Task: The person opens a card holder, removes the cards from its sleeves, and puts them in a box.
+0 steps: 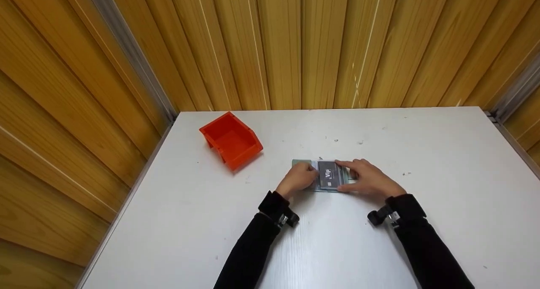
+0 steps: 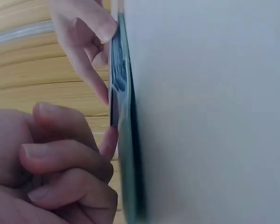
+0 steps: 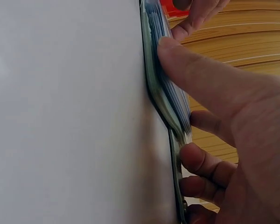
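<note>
While the right hand [image 1: 369, 178] pinches the card holder [image 1: 314, 186], the curled left hand [image 1: 298, 179], grip unclear, should keep the VIP card [image 1: 328, 176] flat.

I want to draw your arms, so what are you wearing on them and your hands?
Long black sleeves cover both arms. Each wrist has a wide black band with a small, rounded dark device and a silvery piece. The left hand and right hand wear no gloves.
</note>
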`<action>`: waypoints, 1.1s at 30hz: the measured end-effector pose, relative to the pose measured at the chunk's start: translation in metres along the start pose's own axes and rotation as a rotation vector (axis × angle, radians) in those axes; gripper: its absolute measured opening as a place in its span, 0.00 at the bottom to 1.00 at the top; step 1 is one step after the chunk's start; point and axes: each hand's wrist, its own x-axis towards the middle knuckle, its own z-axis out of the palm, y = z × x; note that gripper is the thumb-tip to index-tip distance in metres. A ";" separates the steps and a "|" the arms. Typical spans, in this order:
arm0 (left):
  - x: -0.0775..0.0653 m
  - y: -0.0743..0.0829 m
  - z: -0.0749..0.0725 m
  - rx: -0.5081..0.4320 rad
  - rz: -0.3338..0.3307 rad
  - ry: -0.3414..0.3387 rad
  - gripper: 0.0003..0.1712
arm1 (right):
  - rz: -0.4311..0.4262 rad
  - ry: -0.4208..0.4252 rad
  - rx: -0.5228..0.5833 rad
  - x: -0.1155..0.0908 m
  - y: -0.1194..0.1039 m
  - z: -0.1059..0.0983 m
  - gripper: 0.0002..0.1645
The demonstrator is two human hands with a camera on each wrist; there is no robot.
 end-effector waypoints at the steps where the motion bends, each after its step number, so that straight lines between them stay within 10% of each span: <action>1: 0.002 0.000 0.001 -0.070 -0.023 -0.012 0.16 | -0.006 0.003 0.001 0.000 0.000 -0.001 0.51; 33: 0.007 -0.012 -0.001 -0.328 -0.064 -0.142 0.09 | 0.034 -0.024 0.017 0.000 0.001 -0.001 0.51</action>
